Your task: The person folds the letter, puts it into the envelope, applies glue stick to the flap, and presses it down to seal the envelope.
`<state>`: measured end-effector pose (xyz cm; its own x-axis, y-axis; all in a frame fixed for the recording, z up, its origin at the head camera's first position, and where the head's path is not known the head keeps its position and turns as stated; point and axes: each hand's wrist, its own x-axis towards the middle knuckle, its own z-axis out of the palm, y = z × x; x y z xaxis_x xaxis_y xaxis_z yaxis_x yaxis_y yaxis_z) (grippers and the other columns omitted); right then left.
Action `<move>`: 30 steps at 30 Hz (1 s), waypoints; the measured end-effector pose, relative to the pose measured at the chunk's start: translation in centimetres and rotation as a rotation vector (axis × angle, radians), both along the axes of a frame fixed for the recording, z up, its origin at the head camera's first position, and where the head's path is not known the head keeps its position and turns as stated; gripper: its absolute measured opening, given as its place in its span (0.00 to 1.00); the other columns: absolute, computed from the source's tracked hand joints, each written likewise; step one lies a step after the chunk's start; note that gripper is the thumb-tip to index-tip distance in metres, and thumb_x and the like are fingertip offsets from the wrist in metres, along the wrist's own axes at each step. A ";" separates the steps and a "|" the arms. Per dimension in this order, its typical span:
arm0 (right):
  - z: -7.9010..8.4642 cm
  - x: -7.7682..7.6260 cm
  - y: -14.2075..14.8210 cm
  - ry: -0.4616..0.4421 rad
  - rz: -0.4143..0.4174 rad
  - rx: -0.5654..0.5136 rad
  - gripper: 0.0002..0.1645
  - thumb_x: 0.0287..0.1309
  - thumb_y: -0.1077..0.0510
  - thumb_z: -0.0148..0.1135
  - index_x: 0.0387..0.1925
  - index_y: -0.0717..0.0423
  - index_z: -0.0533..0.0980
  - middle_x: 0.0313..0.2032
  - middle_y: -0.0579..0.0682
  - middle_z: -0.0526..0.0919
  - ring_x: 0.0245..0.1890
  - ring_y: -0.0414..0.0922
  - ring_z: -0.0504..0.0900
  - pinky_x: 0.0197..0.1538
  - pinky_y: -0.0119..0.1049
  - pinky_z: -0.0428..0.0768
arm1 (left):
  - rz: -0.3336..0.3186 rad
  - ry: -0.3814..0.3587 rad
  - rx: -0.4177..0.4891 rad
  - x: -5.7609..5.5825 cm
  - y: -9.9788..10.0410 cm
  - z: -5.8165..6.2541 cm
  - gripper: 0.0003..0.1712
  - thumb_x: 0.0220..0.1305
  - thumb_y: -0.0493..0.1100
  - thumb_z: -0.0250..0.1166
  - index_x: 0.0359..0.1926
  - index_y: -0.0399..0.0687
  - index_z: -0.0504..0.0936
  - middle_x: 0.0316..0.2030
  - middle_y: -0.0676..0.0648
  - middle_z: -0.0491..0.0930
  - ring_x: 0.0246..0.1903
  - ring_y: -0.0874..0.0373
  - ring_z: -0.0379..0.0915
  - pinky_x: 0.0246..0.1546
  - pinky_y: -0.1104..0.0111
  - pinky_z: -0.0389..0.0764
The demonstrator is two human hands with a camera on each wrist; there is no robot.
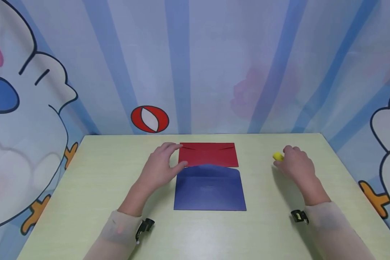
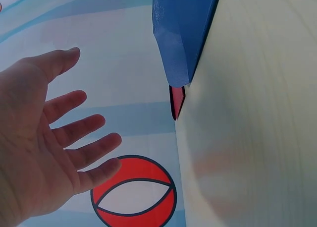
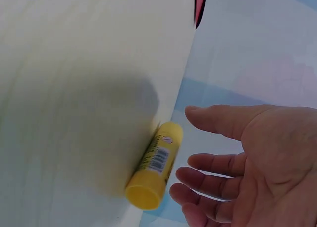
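A blue envelope lies in the middle of the table, its flap pointing to the back wall. Right behind it is a red envelope. My left hand hovers at the left side of both envelopes, thumb and fingers spread, with nothing in it in the left wrist view. On the right, a yellow glue stick with a barcode label lies on its side on the table. Beside it my right hand has its fingers loosely bent, and the right wrist view shows a gap between them and the stick.
The pale wooden table meets a wall with blue stripes and cartoon prints at its back edge. A small black device sits at the left cuff and another black device at the right cuff.
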<state>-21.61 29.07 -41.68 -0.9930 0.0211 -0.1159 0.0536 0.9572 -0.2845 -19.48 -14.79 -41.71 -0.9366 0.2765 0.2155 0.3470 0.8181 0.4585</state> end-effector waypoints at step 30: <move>1.6 -0.7 -2.9 0.053 0.036 -0.217 0.32 0.73 0.52 0.63 0.64 0.75 0.70 0.50 0.68 0.81 0.38 0.55 0.81 0.38 0.47 0.82 | 0.028 -0.006 0.078 0.5 0.1 0.8 0.37 0.69 0.56 0.73 0.73 0.50 0.76 0.67 0.45 0.77 0.66 0.47 0.73 0.65 0.46 0.77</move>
<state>-22.29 26.14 -40.10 -0.9975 -0.0338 -0.0613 0.0003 0.8741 -0.4858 -19.00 -14.65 -40.94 -0.9450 0.2330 0.2295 0.3217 0.7892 0.5231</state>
